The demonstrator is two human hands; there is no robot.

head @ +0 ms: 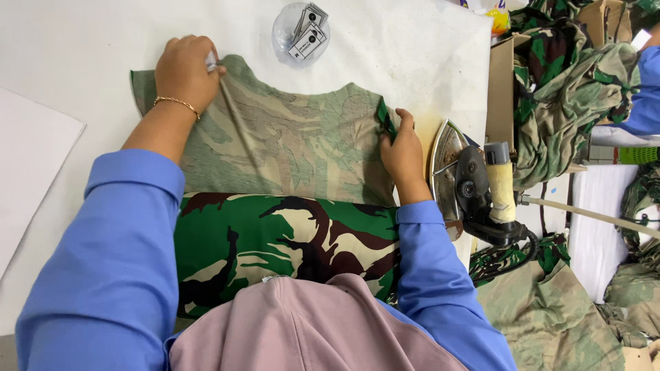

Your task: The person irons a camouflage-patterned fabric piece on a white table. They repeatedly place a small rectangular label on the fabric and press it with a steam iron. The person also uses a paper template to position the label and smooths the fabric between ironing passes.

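Note:
A camouflage fabric piece (295,144) lies on the white pressing table (82,62), pale wrong side up at the far part, dark green and brown print nearer me. My left hand (185,69) is closed at the cloth's upper left corner, pinching a small white piece against the fabric edge; a gold bracelet is on its wrist. My right hand (402,154) pinches the folded right edge of the fabric, where a dark green strip (385,120) is turned up. Both arms wear blue sleeves.
A steam iron (474,185) rests on its side just right of my right hand, its hose running right. A clear round container (300,31) with small tags sits beyond the cloth. A cardboard box and heaps of camouflage cloth (570,89) fill the right. A white sheet (27,165) lies left.

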